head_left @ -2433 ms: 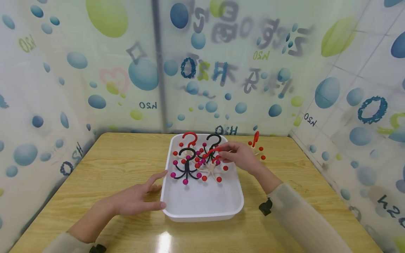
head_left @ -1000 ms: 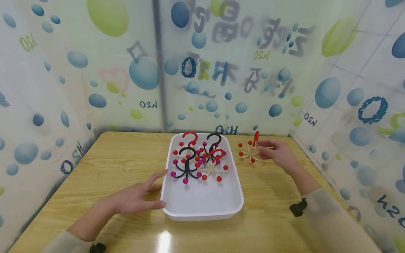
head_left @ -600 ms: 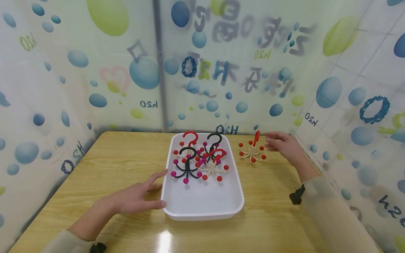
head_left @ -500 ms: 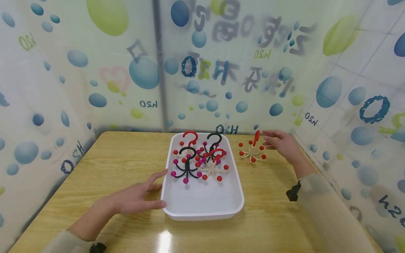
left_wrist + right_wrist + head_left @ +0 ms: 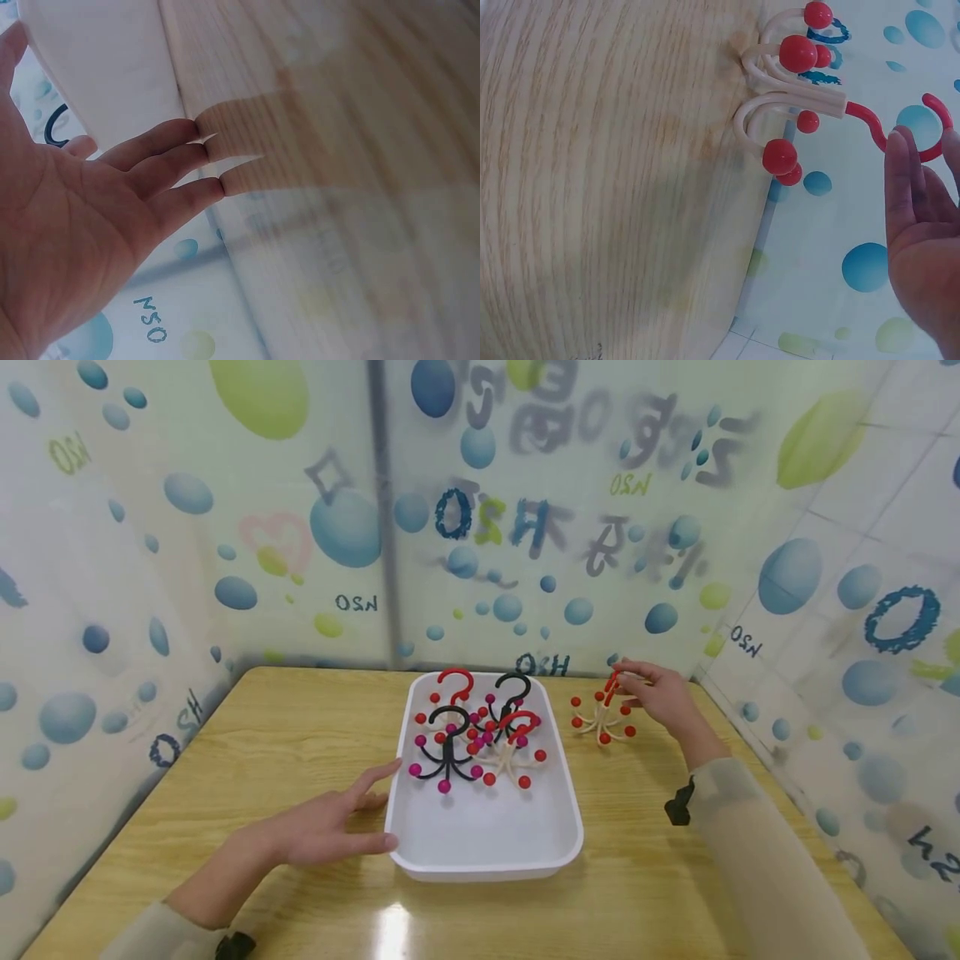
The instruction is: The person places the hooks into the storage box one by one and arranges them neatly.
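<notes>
A cream multi-prong hook hanger (image 5: pixel 601 720) with a red hook and red ball tips stands on the table right of the tray. My right hand (image 5: pixel 658 695) pinches its red hook near the top; in the right wrist view, the hook's curve (image 5: pixel 866 120) runs between the thumb and long, fairly straight fingers. Inside the white tray (image 5: pixel 487 852) stand two black hangers (image 5: pixel 448 752) with magenta balls and two cream-and-red ones (image 5: pixel 507 762). My left hand (image 5: pixel 322 828) rests against the tray's left side, fingers extended; in the left wrist view, its fingertips touch the table.
The wooden table (image 5: pixel 300 727) reaches a patterned wall (image 5: pixel 300 610) directly behind the tray, with another such wall along the right. The hangers fill the tray's far half and stand close together, their prongs overlapping in view.
My right hand left a cream hanger in the tray, moved right, hovered beside the hanger on the table, then took its red hook, which has turned slightly. My left hand stayed at the tray.
</notes>
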A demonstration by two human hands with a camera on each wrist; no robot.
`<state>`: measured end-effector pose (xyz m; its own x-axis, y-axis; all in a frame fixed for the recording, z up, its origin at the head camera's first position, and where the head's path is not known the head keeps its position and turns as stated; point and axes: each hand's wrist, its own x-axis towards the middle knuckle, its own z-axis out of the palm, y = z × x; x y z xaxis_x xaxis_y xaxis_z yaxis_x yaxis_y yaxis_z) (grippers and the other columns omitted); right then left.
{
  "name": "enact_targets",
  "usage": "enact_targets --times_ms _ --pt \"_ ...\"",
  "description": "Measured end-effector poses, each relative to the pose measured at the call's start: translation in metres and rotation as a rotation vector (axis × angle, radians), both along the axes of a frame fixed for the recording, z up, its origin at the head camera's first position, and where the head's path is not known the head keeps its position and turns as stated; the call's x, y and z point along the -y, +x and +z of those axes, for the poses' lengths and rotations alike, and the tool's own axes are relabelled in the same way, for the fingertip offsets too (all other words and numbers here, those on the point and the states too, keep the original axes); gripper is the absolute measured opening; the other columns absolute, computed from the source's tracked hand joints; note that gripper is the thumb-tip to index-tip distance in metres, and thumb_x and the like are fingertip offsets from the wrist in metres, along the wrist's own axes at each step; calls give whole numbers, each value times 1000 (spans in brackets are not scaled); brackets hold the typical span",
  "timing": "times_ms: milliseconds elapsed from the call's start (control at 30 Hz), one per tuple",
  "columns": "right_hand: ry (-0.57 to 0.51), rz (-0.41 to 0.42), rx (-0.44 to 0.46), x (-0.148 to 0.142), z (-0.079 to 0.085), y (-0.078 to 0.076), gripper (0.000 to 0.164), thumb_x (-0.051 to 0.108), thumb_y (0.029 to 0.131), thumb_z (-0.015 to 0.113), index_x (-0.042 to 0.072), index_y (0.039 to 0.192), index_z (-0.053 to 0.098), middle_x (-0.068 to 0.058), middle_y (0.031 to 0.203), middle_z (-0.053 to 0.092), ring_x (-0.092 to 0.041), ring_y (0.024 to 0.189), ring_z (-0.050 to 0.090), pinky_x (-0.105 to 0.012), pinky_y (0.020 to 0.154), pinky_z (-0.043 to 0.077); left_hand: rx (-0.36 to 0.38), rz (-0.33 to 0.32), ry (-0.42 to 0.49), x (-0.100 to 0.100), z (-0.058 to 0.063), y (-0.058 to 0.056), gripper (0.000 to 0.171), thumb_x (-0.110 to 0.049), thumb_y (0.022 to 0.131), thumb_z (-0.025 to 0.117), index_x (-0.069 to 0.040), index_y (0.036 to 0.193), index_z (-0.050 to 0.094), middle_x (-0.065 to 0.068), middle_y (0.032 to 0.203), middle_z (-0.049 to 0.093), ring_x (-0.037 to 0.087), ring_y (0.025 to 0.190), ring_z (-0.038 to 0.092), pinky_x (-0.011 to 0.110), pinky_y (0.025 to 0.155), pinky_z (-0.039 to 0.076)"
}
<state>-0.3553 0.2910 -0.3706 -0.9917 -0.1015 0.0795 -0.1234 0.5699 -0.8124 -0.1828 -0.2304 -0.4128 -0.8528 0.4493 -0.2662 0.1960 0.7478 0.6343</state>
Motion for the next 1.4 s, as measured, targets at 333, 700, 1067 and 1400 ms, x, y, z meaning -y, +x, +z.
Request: enact_targets --times_ms 333,700,1067,1400 --pt "23 -50 -19 -6 -3 1 43 27 116 59 4 152 63 -22 138 68 -16 104 77 -12 83 60 -19 -11 -2 1 1 0 100 -65 101 70 -38 176 10 15 169 51 52 158 43 78 123 35" --pt "-73 -50 2 -16 -7 13 47 25 113 65 -6 148 60 -5 117 76 -4 93 77 -17 85 63 -20 -13 2 0 0 1 100 -65 100 71 -38 176 10 17 168 52 53 157 43 79 123 35" --pt "-79 -59 -117 -31 11 51 49 33 111 69 -4 142 65 14 97 75 -7 88 76 -14 81 62 -16 -19 -6 0 2 1 101 -65 100 70 -37 176 9 16 169 52 54 156 44 79 122 36" --pt "-118 -58 -149 -21 42 101 22 37 108 73 21 124 75 16 88 74 -11 81 72 -19 74 60 -12 -9 -9 0 2 1 102 -66 100 69 -37 176 9 15 170 50 54 158 42 79 123 35"
